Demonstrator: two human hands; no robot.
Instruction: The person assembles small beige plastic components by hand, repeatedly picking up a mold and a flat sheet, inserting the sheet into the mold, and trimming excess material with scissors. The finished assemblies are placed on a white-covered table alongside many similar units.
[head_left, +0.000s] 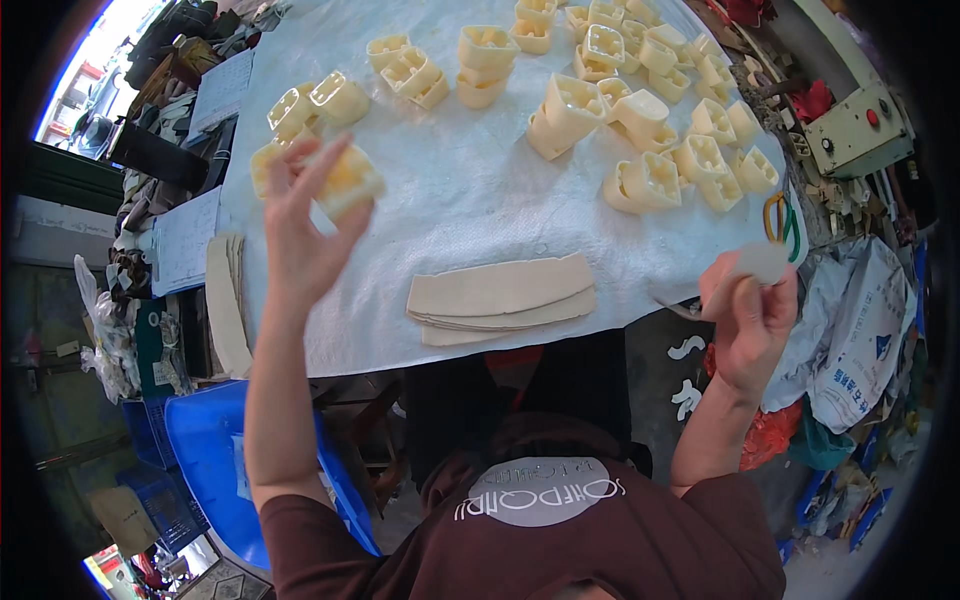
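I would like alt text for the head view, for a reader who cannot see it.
A person's left hand is at a blurred cream piece over a white-covered table, while the right hand holds a thin pale piece. Hollow cream blocks sit beyond; stacked beige strips lie nearer.

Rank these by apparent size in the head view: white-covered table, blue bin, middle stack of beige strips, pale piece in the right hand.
1. White-covered table
2. Blue bin
3. Middle beige stack
4. Pale piece
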